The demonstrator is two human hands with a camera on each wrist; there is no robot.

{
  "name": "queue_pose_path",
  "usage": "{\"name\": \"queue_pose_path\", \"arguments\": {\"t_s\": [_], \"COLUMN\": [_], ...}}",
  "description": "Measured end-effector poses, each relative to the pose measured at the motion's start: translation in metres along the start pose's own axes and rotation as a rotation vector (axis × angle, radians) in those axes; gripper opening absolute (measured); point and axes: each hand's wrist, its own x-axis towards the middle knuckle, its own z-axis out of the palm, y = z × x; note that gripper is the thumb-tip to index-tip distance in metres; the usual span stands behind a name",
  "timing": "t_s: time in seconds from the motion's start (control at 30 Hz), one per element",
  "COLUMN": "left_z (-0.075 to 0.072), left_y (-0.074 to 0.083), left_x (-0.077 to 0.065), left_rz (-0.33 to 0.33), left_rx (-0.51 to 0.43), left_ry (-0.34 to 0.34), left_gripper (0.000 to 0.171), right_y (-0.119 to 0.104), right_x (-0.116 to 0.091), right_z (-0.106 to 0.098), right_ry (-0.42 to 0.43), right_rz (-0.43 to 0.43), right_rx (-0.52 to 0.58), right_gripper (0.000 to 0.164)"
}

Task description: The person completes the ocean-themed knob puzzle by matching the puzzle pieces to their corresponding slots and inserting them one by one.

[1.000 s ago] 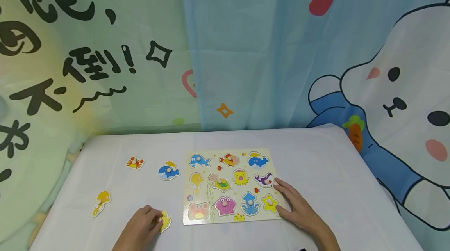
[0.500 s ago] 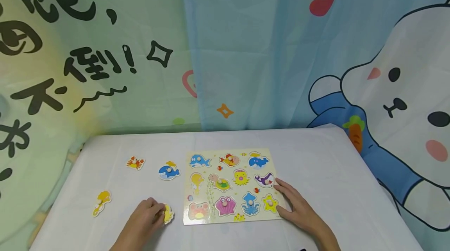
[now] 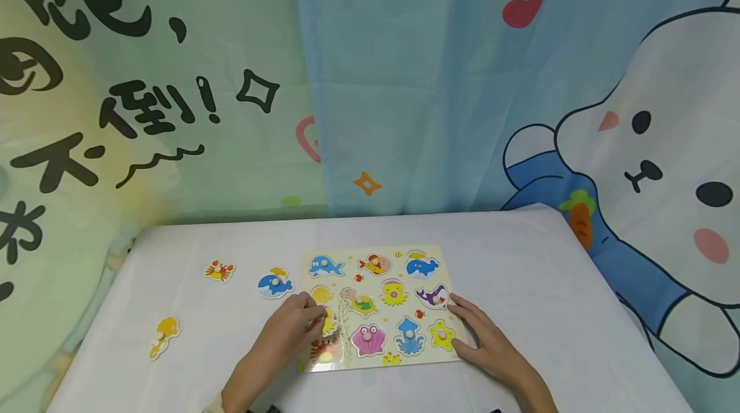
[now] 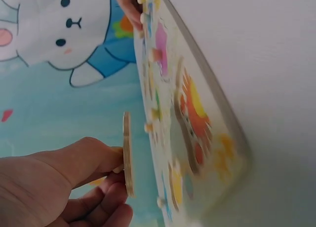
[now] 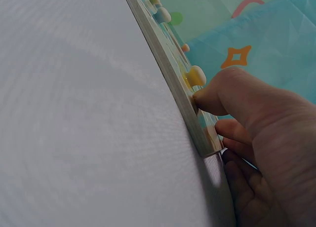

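Observation:
My left hand [image 3: 289,329] pinches a yellow puzzle piece [image 3: 329,322] above the left part of a wooden knob puzzle board [image 3: 390,329]. In the left wrist view, the same piece [image 4: 127,153] stands on edge, apart from the board's face, with its knob between my thumb and fingers. My right hand [image 3: 491,345] rests at the board's right edge, fingers spread. The right wrist view has its thumb [image 5: 215,98] touching the board beside a knob. A crab-shaped recess [image 3: 326,350] shows at the lower left corner of the board, partly glared.
Left of the board lie three loose pieces: an orange crab [image 3: 220,271], a blue whale [image 3: 274,284] and a yellow seahorse [image 3: 164,337]. A pink shell piece [image 3: 368,341] and a yellow star piece [image 3: 442,334] sit in the board. A printed curtain [image 3: 393,92] hangs behind the white table [image 3: 520,252].
My left hand has lifted the yellow piece from the table and carried it right and away from me, over the board. My right hand has stayed at the board's edge.

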Motion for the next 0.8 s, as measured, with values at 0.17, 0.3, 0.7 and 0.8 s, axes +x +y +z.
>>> {"name": "queue_pose_path", "arguments": {"t_s": [0.17,0.3,0.7,0.8], "left_z": [0.011,0.025,0.062,0.07], "left_y": [0.009,0.018,0.051,0.054], "left_x": [0.018,0.035,0.083,0.089], "left_rz": [0.041,0.062,0.168,0.155], "left_rx": [-0.022,-0.033,-0.041,-0.012], "left_ry": [-0.052,-0.074,-0.129,-0.125], "left_gripper": [0.011,0.014,0.008,0.008], "right_y": [-0.002,-0.002,0.0,0.0], "right_x": [0.001,0.001,0.0,0.0], "right_z": [0.0,0.0,-0.001,0.0], "right_ry": [-0.01,-0.012,0.014,0.02], "right_rz": [-0.006,-0.003,-0.026,-0.026], "right_rx": [0.001,0.017,-0.015,-0.031], "right_gripper": [0.058,0.059,0.057,0.057]}}
